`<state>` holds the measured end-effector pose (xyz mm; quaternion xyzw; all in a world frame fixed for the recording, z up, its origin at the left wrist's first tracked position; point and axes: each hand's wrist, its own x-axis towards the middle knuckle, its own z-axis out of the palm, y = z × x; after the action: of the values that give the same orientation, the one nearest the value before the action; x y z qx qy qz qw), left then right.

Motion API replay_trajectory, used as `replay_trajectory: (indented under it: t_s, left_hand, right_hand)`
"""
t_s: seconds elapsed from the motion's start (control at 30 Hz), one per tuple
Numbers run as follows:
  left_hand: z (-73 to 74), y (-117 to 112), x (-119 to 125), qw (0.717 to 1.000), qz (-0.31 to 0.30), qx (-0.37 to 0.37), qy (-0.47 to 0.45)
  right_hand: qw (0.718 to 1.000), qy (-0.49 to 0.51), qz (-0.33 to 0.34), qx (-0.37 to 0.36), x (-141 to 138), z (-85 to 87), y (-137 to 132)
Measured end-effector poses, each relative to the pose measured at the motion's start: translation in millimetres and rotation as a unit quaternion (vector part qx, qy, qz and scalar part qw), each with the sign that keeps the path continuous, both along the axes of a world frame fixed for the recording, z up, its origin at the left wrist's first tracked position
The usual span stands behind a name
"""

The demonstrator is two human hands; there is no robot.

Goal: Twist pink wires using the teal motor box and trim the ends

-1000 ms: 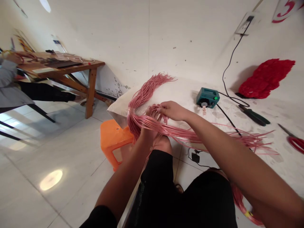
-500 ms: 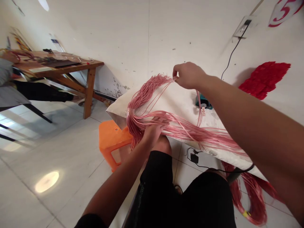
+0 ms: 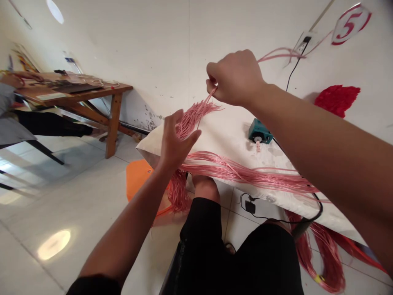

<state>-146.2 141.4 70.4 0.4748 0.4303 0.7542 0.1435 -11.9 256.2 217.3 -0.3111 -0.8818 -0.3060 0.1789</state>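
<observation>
A thick bundle of thin pink cords (image 3: 239, 172) runs along the front of the white table (image 3: 227, 131). At its left end, some cords fan out on the tabletop and others dangle past the edge. My right hand (image 3: 235, 78) is raised above the table, its fingers pinched on a few pink strands, with loose lengths trailing to the right behind it. Over the fanned ends is my left hand (image 3: 176, 141), thumb and fingers apart; whether the palm touches the cords is hidden. A small teal device (image 3: 260, 132) with a pale pink tip stands farther right on the table.
An orange stool (image 3: 135, 176) stands below the table's left corner. Reddish coiled cords (image 3: 328, 262) hang at lower right, near a black cable and adapter (image 3: 250, 205). A red ruffled piece (image 3: 337, 98) is by the wall. Another person sits at a wooden table (image 3: 123, 87) at far left.
My right hand has risen and moved slightly left, drawing strands up and swinging their lengths to the right. My left hand has left the lower bundle and moved up-left to the fanned ends.
</observation>
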Motion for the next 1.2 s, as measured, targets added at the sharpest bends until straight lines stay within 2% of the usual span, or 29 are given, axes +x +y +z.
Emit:
replay_trajectory:
  t_s: [0.07, 0.13, 0.2, 0.27, 0.37, 0.47, 0.57, 0.67, 0.8, 1.03, 1.1, 1.2]
  left_hand:
    - [4.2, 25, 1, 0.995, -0.091, -0.047, -0.014]
    - [5.6, 44, 2, 0.974, -0.184, -0.122, -0.041]
    - [7.5, 55, 0, 0.958, -0.224, -0.161, -0.072]
    - [12.1, 62, -9, 0.954, -0.222, -0.167, -0.107]
    - [22.4, 70, -30, 0.945, -0.216, -0.177, -0.168]
    - [30.4, 73, -47, 0.936, -0.221, -0.182, -0.205]
    - [31.9, 73, -51, 0.929, -0.231, -0.185, -0.220]
    - [28.5, 75, -49, 0.927, -0.228, -0.183, -0.237]
    - [22.8, 81, -60, 0.926, -0.187, -0.168, -0.283]
    - [13.2, 76, -124, 0.914, -0.095, -0.141, -0.369]
    - [10.3, 72, -137, 0.909, -0.084, -0.138, -0.383]
    - [7.9, 71, -143, 0.905, -0.085, -0.134, -0.395]
  right_hand:
    - [1.000, 0.011, 0.014, -0.004, -5, 5.8, -3]
    - [0.999, 0.015, 0.013, -0.031, -6, 8.7, -5]
    - [0.999, 0.002, 0.023, -0.044, -2, 5.8, -8]
    - [0.998, -0.008, 0.052, -0.022, 6, -5.5, -16]
    - [0.994, 0.056, 0.095, 0.011, 20, -41.5, -36]
    - [0.983, 0.063, 0.131, -0.116, 28, -95.5, -50]
    - [0.960, 0.035, 0.104, -0.258, 29, -147.7, -49]
    - [0.947, 0.010, 0.081, -0.311, 28, -178.8, -43]
    - [0.945, -0.031, 0.108, -0.307, 31, -190.1, -44]
    - [0.950, -0.047, 0.117, -0.284, 34, -197.4, -52]
    - [0.953, -0.043, 0.115, -0.277, 34, -200.4, -52]
    - [0.958, -0.033, 0.118, -0.261, 35, -205.7, -55]
